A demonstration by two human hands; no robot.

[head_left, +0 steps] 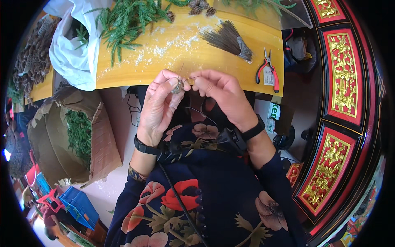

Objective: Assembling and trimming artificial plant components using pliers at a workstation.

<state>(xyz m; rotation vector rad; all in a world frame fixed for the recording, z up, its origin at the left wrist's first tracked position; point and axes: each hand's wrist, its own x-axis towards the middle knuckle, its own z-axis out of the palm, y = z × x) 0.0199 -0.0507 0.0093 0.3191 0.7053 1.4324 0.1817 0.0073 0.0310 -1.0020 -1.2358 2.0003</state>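
Just off the table's near edge, my left hand (pixel 158 101) pinches a small pine cone (pixel 178 87) between thumb and fingers. It looks brownish grey and is partly covered by the fingertips. A thin brown wire (pixel 190 78) runs from the cone to my right hand (pixel 224 92), whose thumb and forefinger are closed on it. Another thin end sticks up above the left fingertips. Ahead on the table lies a fanned bundle of brown wires (pixel 224 38), wrapped at one end. Pliers (pixel 268 61) with red and black handles rest to its right, jaws pointing away.
The yellow table (pixel 242 74) carries white flakes, green artificial pine sprigs (pixel 127 20) and several pine cones (pixel 197 5). A white plastic bag (pixel 74 61) hangs over its left edge. Left of me stands an open cardboard box (pixel 105 140) holding greenery. Carved red-gold panels (pixel 343 74) flank the right.
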